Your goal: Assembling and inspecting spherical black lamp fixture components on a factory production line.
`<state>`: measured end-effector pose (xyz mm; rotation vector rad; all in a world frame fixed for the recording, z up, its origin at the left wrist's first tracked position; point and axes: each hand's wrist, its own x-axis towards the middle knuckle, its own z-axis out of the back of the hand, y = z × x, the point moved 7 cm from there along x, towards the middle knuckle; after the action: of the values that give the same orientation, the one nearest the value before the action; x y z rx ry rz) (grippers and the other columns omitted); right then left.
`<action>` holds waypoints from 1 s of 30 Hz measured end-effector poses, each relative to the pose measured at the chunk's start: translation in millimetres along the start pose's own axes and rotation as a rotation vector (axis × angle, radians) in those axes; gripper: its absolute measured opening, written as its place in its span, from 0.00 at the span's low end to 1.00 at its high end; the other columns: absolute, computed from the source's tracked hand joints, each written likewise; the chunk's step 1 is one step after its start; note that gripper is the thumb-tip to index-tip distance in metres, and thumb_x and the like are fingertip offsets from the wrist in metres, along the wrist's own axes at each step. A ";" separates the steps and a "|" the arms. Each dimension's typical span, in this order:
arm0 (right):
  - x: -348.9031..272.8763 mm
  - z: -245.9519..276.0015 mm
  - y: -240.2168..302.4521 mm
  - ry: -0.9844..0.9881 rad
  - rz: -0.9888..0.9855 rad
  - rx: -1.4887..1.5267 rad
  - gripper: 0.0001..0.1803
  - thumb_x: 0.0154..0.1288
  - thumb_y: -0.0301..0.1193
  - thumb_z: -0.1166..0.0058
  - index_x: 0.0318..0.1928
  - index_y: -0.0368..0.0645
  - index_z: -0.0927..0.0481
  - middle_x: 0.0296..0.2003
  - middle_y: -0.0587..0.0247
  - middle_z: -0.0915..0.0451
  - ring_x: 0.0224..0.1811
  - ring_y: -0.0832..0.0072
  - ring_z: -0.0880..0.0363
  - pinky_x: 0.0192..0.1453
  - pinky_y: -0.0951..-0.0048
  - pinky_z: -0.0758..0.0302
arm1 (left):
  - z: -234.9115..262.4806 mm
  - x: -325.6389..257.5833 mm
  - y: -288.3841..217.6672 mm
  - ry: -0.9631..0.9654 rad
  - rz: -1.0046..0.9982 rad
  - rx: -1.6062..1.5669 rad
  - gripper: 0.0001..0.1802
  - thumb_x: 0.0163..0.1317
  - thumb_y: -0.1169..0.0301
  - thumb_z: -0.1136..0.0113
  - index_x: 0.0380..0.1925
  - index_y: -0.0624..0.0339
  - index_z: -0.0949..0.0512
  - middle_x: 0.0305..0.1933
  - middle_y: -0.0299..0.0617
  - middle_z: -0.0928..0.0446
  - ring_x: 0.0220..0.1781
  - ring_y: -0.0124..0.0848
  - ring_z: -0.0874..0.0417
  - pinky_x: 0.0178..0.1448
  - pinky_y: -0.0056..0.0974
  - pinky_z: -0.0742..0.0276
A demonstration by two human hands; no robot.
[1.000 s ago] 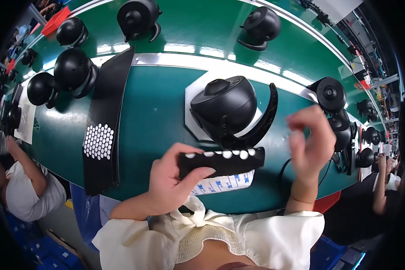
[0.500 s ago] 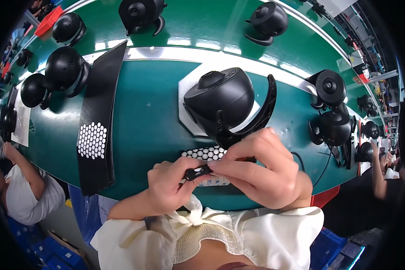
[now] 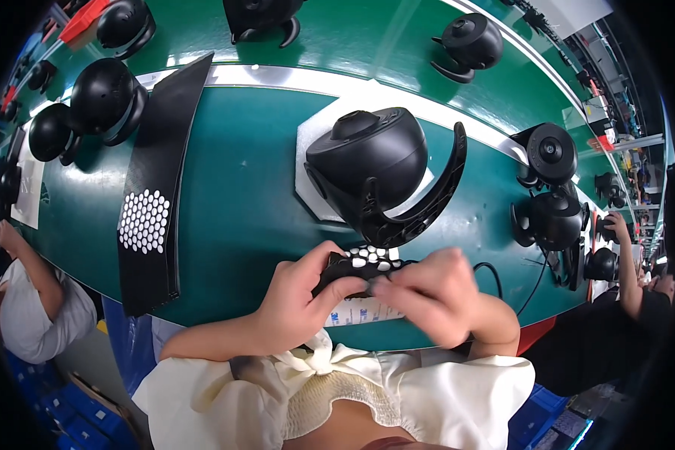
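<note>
My left hand [image 3: 296, 304] grips a black sheet piece [image 3: 336, 271] with white round dots, bent up between thumb and fingers. Close against it, my right hand [image 3: 442, 296] has its fingers pinched together at the piece's edge; motion blurs them, and what they pinch is too small to make out. Under my hands lies a pale backing strip [image 3: 352, 311] with blue print. Just beyond stands a rounded black device [image 3: 379, 161] with a curved black bracket [image 3: 439, 191], tilted on a white octagonal pad [image 3: 307, 187].
Left of my hands lies a long black sheet [image 3: 157, 135] bearing a cluster of white dots [image 3: 145, 221]. More black devices [image 3: 106, 97] stand at the left, others [image 3: 551, 214] at the right beside a black cable [image 3: 487, 277]. Behind a pale rail runs a green belt [image 3: 367, 45] carrying further devices.
My left hand has turned and lifted the black piece, so its white dots now show. The right hand has shifted slightly right and down. The whole view has tilted a little.
</note>
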<state>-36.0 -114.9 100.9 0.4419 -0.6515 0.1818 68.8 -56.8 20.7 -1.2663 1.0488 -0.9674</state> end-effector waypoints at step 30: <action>65.6 -7.1 -82.8 -0.126 -0.348 0.513 0.19 0.52 0.13 0.51 0.45 0.34 0.37 0.31 0.59 0.25 0.34 0.80 0.25 0.34 0.84 0.31 | 4.5 8.5 -17.3 0.108 -0.406 -0.247 0.10 0.53 0.74 0.43 0.34 0.67 0.29 0.41 0.58 0.27 0.39 0.35 0.32 0.46 0.37 0.35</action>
<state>44.1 -183.8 108.5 1.0582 -0.6384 -0.0138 75.5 -65.0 37.4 -1.6898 1.0376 -1.2514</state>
